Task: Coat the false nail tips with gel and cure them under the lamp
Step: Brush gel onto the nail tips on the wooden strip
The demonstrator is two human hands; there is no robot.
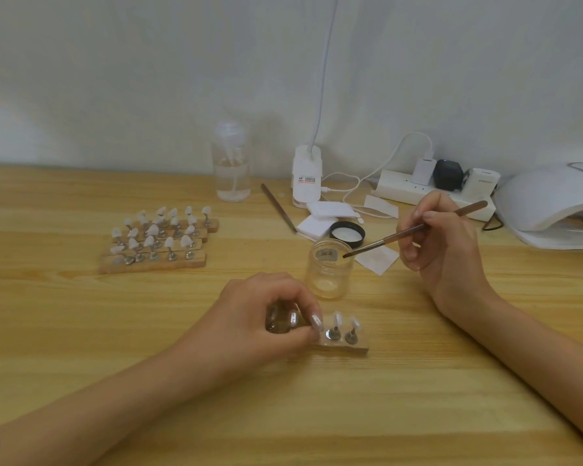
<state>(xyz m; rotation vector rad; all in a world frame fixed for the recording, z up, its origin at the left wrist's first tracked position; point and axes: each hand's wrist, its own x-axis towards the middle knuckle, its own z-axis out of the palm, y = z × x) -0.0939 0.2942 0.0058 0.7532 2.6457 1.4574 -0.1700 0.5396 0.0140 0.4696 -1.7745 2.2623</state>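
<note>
The right hand (441, 243) pinches a thin brown-handled brush (381, 241), its bristles at the mouth of the clear glass gel jar (330, 267). The left hand (270, 317) grips the small wooden strip (357, 347) of pale false nail tips (337, 318) (just this side of the jar, down-left of the bristles).

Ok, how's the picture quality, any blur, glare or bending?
Head view: soft, even light, faint shadow on the wall behind the spray bottle; slightly blurred throughout, so the nail tips on the far holders lack detail; table's back edge looks bowed by the wide lens; glints on the nails of the left hand gripping the near holder; right hand's brush reads clearly.
</note>
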